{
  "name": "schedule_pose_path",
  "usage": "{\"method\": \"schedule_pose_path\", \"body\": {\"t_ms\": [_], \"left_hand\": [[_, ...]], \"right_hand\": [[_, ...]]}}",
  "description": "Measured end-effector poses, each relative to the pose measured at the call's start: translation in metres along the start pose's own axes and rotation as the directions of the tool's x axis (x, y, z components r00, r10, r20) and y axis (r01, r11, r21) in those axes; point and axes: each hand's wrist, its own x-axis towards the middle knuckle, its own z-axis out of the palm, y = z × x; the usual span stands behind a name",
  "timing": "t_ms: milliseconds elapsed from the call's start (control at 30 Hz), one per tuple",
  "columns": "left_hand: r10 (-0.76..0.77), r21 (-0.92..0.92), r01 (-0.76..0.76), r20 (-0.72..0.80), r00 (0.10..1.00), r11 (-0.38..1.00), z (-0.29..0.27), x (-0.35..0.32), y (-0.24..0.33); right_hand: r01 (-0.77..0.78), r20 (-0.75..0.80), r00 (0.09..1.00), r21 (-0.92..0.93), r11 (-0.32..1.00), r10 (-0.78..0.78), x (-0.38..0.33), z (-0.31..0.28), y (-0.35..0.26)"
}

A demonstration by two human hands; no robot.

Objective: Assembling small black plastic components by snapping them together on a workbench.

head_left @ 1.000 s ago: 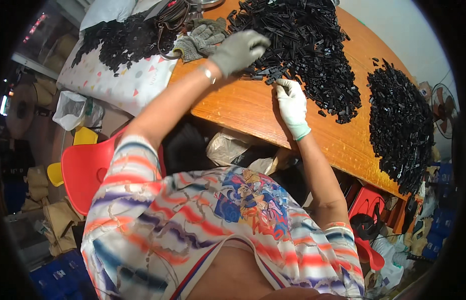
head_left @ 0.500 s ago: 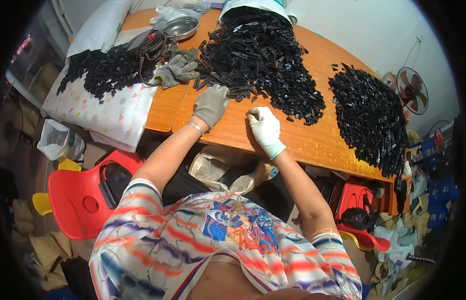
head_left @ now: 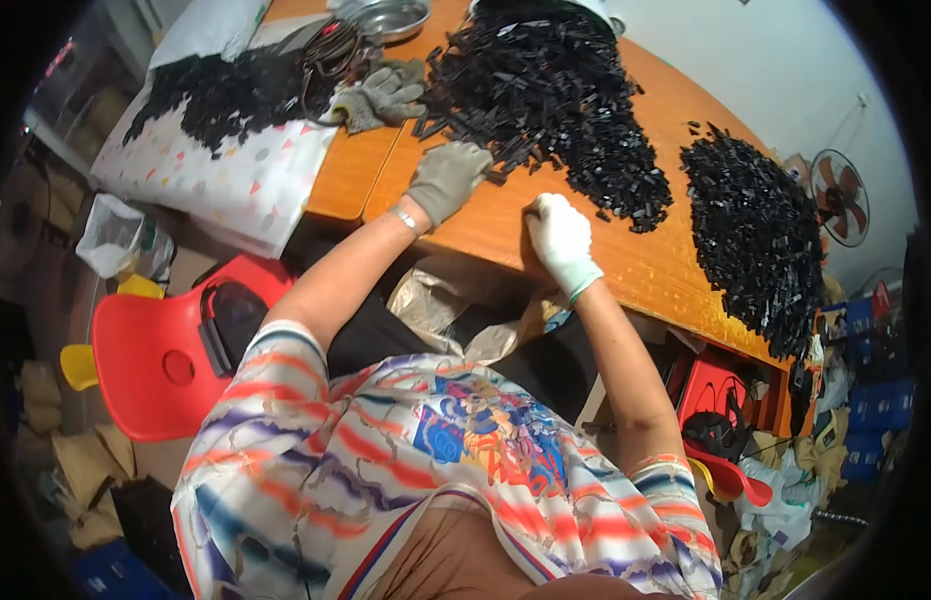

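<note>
My left hand point(head_left: 448, 183), in a grey glove, rests on the wooden table near the front edge of a large heap of small black plastic pieces point(head_left: 545, 85). Its fingers are curled, and a black piece lies by the fingertips; whatever they grip is hidden. To its right, my right hand point(head_left: 562, 240) wears a white glove. That hand is closed with the fingertips bent under, just over the table's front edge, and I cannot make out anything in it. A second heap of black pieces point(head_left: 755, 235) lies on the right part of the table point(head_left: 625, 265).
At the left, more black pieces point(head_left: 230, 95) lie on a patterned white sheet point(head_left: 230, 185). Spare grey gloves point(head_left: 380, 98), a coiled cord point(head_left: 332, 50) and a metal bowl point(head_left: 390, 20) lie behind. A red chair point(head_left: 150, 370) stands left; a fan point(head_left: 838, 198) is at right.
The view has shifted, so the table and heaps sit further right and higher. My left hand has moved slightly toward the middle heap; my right hand stays closed near the table edge.
</note>
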Motion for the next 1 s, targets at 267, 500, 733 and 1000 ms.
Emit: {"method": "schedule_pose_path", "body": {"t_ms": [267,500,733,1000], "left_hand": [[-0.035,-0.113,0.037,0.020,0.999,0.993,-0.011,-0.014,0.000],[-0.076,-0.127,0.079,0.025,0.997,0.989,-0.015,-0.016,0.010],[-0.447,-0.943,0.328,0.271,0.853,0.053,-0.030,-0.023,0.035],[-0.398,-0.897,0.144,0.323,0.858,-0.418,-0.020,-0.023,0.048]], "right_hand": [[0.008,-0.126,0.992,0.206,0.979,0.018,0.010,0.003,-0.017],[0.063,-0.217,0.976,0.192,0.979,-0.020,0.028,0.028,-0.042],[-0.179,-0.009,0.966,0.696,0.695,0.258,0.015,0.020,-0.057],[-0.167,-0.011,0.960,0.780,0.603,0.281,0.000,-0.003,-0.057]]}}
